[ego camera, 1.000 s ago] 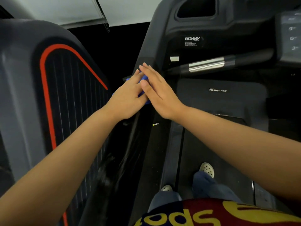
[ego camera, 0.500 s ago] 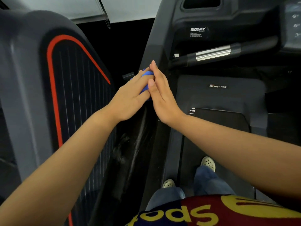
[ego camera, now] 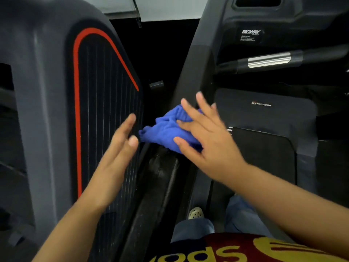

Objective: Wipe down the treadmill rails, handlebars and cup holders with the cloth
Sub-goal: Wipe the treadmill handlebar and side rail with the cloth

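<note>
A crumpled blue cloth lies against the lower part of the treadmill's dark left upright. My right hand covers the cloth's right side, fingers spread over it and thumb tucked under its edge, gripping it. My left hand hovers just left of the cloth, flat and open, its fingertips a short gap from the cloth's corner. The handlebar, with its silver sensor band, runs across the upper right. A dark cup holder opening sits at the top edge.
A neighbouring machine's grey shroud with a red-outlined ribbed panel stands close on the left. The glossy black side rail runs down between both machines. The motor cover and belt are at right; my shoe stands below.
Both hands have dropped lower along the upright. My left hand has let go of the cloth and pulled away to the left; my right hand now holds the cloth, which shows more fully.
</note>
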`<state>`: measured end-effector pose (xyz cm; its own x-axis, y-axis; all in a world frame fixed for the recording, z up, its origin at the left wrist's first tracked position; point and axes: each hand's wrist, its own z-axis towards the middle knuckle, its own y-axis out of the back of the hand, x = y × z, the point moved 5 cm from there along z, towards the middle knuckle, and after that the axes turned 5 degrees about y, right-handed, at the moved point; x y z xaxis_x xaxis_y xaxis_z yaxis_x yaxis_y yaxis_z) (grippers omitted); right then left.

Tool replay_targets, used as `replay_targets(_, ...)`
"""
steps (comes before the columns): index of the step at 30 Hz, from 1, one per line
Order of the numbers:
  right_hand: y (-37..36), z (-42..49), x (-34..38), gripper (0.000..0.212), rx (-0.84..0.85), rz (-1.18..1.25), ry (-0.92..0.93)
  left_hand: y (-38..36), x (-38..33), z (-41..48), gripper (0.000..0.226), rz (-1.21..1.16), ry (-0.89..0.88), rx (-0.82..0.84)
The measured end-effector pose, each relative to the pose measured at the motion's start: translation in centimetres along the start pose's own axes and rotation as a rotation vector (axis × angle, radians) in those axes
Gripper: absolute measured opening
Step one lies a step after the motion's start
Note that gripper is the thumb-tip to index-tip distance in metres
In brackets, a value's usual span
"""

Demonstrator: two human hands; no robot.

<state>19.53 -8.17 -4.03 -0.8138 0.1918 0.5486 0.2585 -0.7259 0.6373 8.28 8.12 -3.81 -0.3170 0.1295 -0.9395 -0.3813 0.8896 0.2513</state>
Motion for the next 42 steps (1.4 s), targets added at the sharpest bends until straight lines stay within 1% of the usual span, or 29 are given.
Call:
replay_targets(1,0.3,0.9,-0.1,0.033,0.045,-0.113,0.084,0.1,1.1,-1.2,0.088,-0.002,0.086,0.008)
replay_targets(2,0.5,1.9,-0.3,0.032,0.112,-0.151,0.145,-0.3,1.9,-3.0,0.102,0.024,0.162,0.056)
replay_targets(4,0.4,3.1,-0.6,0.043,0.314,-0.117,0.288,-1.8,2.6,-6.7,0.126,0.135,0.256,0.141)
replay_targets(6,-0.8,3.2,-0.7,0.055,0.51,-0.167,0.419,-2.8,2.6,-9.0,0.134,0.234,0.317,0.149)
replay_targets(7,-1.3,3.2,-0.9,0.059,0.549,-0.19,0.43,-3.0,2.7,-9.2,0.135,0.272,0.318,0.137)
replay_targets(8,-1.7,3.2,-1.2,0.059,0.538,-0.183,0.406,-3.2,2.6,-9.3,0.136,0.297,0.323,0.12)
replay_targets(9,-2.0,3.2,-1.3,0.055,0.482,-0.148,0.366,-3.1,2.5,-9.2,0.137,0.321,0.348,0.083)
replay_targets(13,-2.4,2.7,-0.4,0.03,0.109,0.017,0.193,-2.9,2.8,-10.0,0.138,0.393,0.411,-0.039)
replay_targets(15,-2.5,2.2,0.1,0.026,-0.003,0.034,0.171,-2.9,3.1,-10.2,0.128,0.406,0.405,-0.075)
replay_targets(18,-2.5,1.2,1.0,0.022,-0.088,0.06,0.18,-3.1,3.2,-10.1,0.107,0.447,0.355,-0.122)
replay_targets(20,-2.6,0.1,1.9,0.019,-0.133,0.096,0.17,-3.2,3.2,-10.1,0.102,0.477,0.333,-0.15)
replay_targets(22,-2.9,-1.3,3.1,0.017,-0.156,0.117,0.159,-3.2,3.3,-10.1,0.104,0.507,0.32,-0.157)
replay_targets(25,-3.2,-3.0,4.6,0.016,-0.133,0.156,0.157,-3.1,3.6,-10.2,0.117,0.52,0.31,-0.108)
replay_targets(26,-3.2,-3.3,5.0,0.016,-0.117,0.168,0.155,-3.0,3.6,-10.3,0.117,0.516,0.303,-0.09)
replay_targets(28,-2.9,-3.2,5.3,0.016,-0.071,0.215,0.145,-2.7,3.7,-10.2,0.109,0.505,0.263,-0.059)
replay_targets(30,-2.1,-2.7,5.2,0.02,-0.014,0.334,0.108,-2.7,3.9,-10.2,0.096,0.509,0.196,-0.036)
replay_targets(32,-0.7,-1.3,4.4,0.022,0.002,0.486,-0.02,-2.6,4.0,-10.3,0.087,0.479,0.105,-0.021)
replay_targets(33,0.2,-0.1,3.5,0.019,-0.033,0.547,-0.118,-2.6,3.9,-10.4,0.081,0.456,0.048,-0.008)
replay_targets(34,1.0,1.3,2.2,0.021,-0.102,0.572,-0.199,-2.5,3.7,-10.5,0.076,0.443,-0.028,0.0)
replay_targets(36,2.6,4.8,-0.9,0.027,-0.261,0.512,-0.279,-2.1,2.9,-11.0,0.064,0.454,-0.243,-0.02)
replay_targets(37,3.4,6.5,-2.5,0.026,-0.322,0.455,-0.283,-1.9,2.4,-11.3,0.056,0.458,-0.351,-0.044)
replay_targets(38,3.9,8.2,-4.0,0.022,-0.348,0.382,-0.276,-1.7,2.1,-11.6,0.047,0.445,-0.437,-0.067)
replay_targets(39,4.0,9.7,-5.5,0.02,-0.336,0.3,-0.274,-1.5,1.9,-12.0,0.041,0.418,-0.497,-0.092)
replay_targets(40,3.9,11.1,-7.1,0.023,-0.286,0.22,-0.278,-1.3,1.7,-12.3,0.037,0.379,-0.529,-0.115)
replay_targets(42,2.6,13.3,-9.6,0.028,-0.1,0.089,-0.271,-1.0,1.9,-13.0,0.035,0.303,-0.539,-0.124)
